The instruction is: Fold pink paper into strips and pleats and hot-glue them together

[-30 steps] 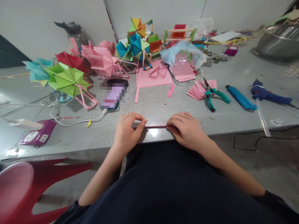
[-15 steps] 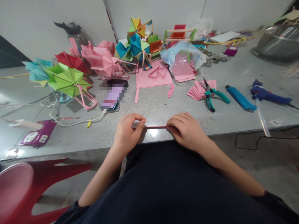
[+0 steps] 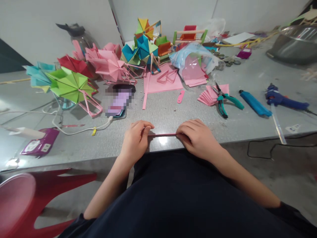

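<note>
A thin pink paper strip (image 3: 162, 135), seen nearly edge-on, spans the gap between my hands at the table's front edge. My left hand (image 3: 136, 138) closes thumb and fingers on its left end. At the other end, my right hand (image 3: 195, 137) pinches the strip, its fingers curled over and hiding that tip. Beyond them lie a small pink cutter-like piece with holes (image 3: 180, 97) and a long flat pink strip (image 3: 145, 96) beside a pink paper sheet (image 3: 165, 86). Two folded pink triangles (image 3: 167, 76) rest on the sheet.
Pliers (image 3: 222, 100) lie across folded pink paper (image 3: 208, 96), with a blue cutter-like tool (image 3: 256, 104) and a blue glue gun (image 3: 284, 99) further right. Left are a phone (image 3: 121, 100) on a cable, a purple box (image 3: 41, 142) and a green paper pinwheel shape (image 3: 70, 86).
My left thumb has shifted slightly, with its tip now drawn back from the forefinger's tip. The strip and my right hand stay nearly in place.
</note>
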A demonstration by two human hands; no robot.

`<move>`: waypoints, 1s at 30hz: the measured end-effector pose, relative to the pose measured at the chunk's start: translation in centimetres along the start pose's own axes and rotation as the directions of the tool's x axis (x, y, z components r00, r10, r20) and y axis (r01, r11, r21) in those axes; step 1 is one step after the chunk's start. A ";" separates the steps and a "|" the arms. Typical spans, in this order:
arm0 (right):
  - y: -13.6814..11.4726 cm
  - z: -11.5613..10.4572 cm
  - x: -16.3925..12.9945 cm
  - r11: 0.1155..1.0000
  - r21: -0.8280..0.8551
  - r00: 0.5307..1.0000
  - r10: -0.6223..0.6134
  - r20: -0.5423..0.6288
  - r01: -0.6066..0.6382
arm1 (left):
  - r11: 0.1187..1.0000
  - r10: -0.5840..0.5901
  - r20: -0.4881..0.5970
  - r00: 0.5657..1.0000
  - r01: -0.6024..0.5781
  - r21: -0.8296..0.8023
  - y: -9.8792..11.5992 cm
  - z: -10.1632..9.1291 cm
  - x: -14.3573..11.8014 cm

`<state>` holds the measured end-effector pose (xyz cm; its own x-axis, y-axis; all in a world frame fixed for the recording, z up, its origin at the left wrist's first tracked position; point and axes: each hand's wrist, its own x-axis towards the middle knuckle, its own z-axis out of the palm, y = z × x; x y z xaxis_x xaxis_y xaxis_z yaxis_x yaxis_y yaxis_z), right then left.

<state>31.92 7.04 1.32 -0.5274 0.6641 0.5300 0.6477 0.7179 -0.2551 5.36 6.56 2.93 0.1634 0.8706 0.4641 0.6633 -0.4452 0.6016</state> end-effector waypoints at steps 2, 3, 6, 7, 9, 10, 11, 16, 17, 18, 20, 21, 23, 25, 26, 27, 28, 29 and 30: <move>0.0 0.0 0.0 1.000 -0.001 1.000 0.000 -0.001 0.000 | 1.000 -0.012 0.005 1.000 0.012 -0.005 0.0 0.0 0.0; 0.0 0.0 0.0 1.000 0.000 1.000 -0.002 -0.001 0.002 | 1.000 -0.018 0.007 1.000 0.018 -0.008 0.0 0.0 -0.1; 0.1 0.1 0.0 1.000 0.001 1.000 -0.006 -0.003 0.006 | 1.000 -0.025 0.018 1.000 0.025 -0.011 0.1 0.0 -0.2; 0.1 0.1 -0.1 1.000 0.001 1.000 -0.004 -0.002 0.004 | 1.000 -0.023 0.019 1.000 0.023 -0.010 0.2 0.0 -0.2; 0.1 0.1 -0.1 1.000 0.004 1.000 0.000 0.000 0.000 | 1.000 -0.019 0.015 1.000 0.019 -0.006 0.3 -0.1 -0.2; 0.1 0.1 -0.1 1.000 0.006 1.000 0.000 0.001 0.000 | 1.000 -0.018 0.015 1.000 0.018 -0.003 0.3 -0.1 -0.2; 0.1 0.1 -0.1 1.000 0.008 1.000 0.000 0.002 0.000 | 1.000 -0.019 0.018 1.000 0.019 0.001 0.3 -0.1 -0.2; 0.1 0.1 0.0 1.000 0.012 1.000 -0.001 -0.002 0.001 | 0.999 0.006 0.026 1.000 -0.007 0.033 -0.1 -0.1 0.0; 0.1 0.1 0.0 1.000 0.012 1.000 -0.002 -0.007 0.002 | 0.999 0.025 0.014 1.000 -0.026 0.033 -0.1 0.0 0.1; 0.1 0.1 0.0 1.000 0.010 1.000 -0.005 -0.012 0.005 | 0.998 0.050 -0.003 0.999 -0.050 0.033 -0.2 0.0 0.1; 0.1 0.2 0.0 1.000 0.008 1.000 -0.011 -0.020 0.011 | 0.993 0.105 -0.019 0.994 -0.104 0.049 -0.1 0.0 0.1; 0.1 0.2 0.0 1.000 0.007 1.000 -0.014 -0.021 0.014 | 0.989 0.131 -0.002 0.991 -0.131 0.069 0.0 0.1 0.1; 0.2 0.1 0.0 1.000 0.008 1.000 -0.020 -0.017 0.020 | 0.979 0.162 0.087 0.983 -0.172 0.113 0.2 0.1 0.0; 0.1 0.1 0.0 1.000 0.010 1.000 -0.021 -0.015 0.021 | 0.970 0.168 0.194 0.966 -0.197 0.140 0.4 0.1 0.1; 0.1 0.1 0.0 1.000 0.009 1.000 -0.020 -0.018 0.020 | 0.969 0.167 0.230 0.959 -0.203 0.143 0.4 0.2 0.1; 0.1 0.1 -0.1 1.000 0.002 0.999 -0.021 -0.029 0.021 | 0.968 0.166 0.251 0.954 -0.205 0.142 0.4 0.2 0.1; 0.0 0.1 -0.1 1.000 -0.012 0.998 -0.027 -0.049 0.027 | 0.968 0.165 0.260 0.952 -0.206 0.140 0.4 0.3 0.2; -0.1 0.1 -0.1 0.999 -0.033 0.996 -0.040 -0.074 0.038 | 0.968 0.167 0.261 0.951 -0.208 0.139 0.4 0.3 0.2; -0.2 0.0 -0.2 0.997 -0.060 0.993 -0.058 -0.100 0.052 | 0.968 0.169 0.259 0.951 -0.210 0.138 0.3 0.4 0.2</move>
<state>31.88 6.83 1.25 -0.5064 0.5971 0.6222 0.6508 0.7379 -0.1784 5.90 6.70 3.00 0.4572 0.8067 0.3746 0.7083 -0.5849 0.3952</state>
